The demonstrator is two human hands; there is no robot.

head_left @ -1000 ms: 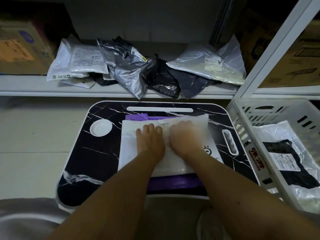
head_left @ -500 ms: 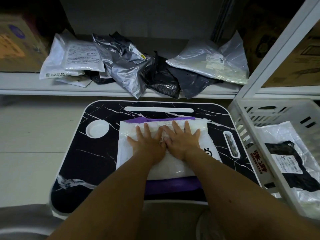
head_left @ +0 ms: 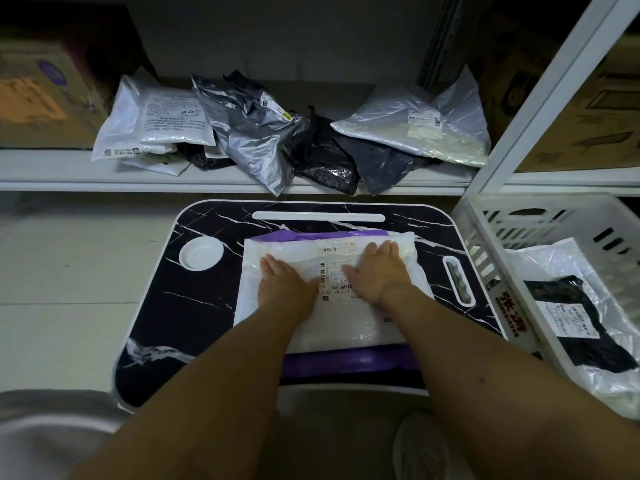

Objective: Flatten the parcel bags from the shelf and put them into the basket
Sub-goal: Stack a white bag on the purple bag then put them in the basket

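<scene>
1. The left hand and the right hand are both pressing flat on the white parcel bag, which is lying on the black marble-patterned lap table. Neither grip is closed: the fingers are lying straight, palms down, grasping nothing.

2. Half a second ago the two hands were lying side by side, touching at the middle of the bag. They are now spreading apart, the left toward the bag's left half, the right toward its far right corner, and the shipping label is showing between them.

3. Judgement: this outward sweep is pushing air and creases toward the edges, so the flattening step is under way and appears close to finished for this bag.

4. A purple bag is lying under the white one, showing along its near and far edges. It may need separate handling; lifting both together is a risk.

5. To the right, the white slotted basket is already holding one parcel, clear plastic around dark contents with a label.

6. Farther off, the shelf is still carrying the unprocessed stock: a white bag, a crumpled silver bag, black bags and a clear bag.

7. Judgement: the task is in its early part, most bags remaining.
</scene>
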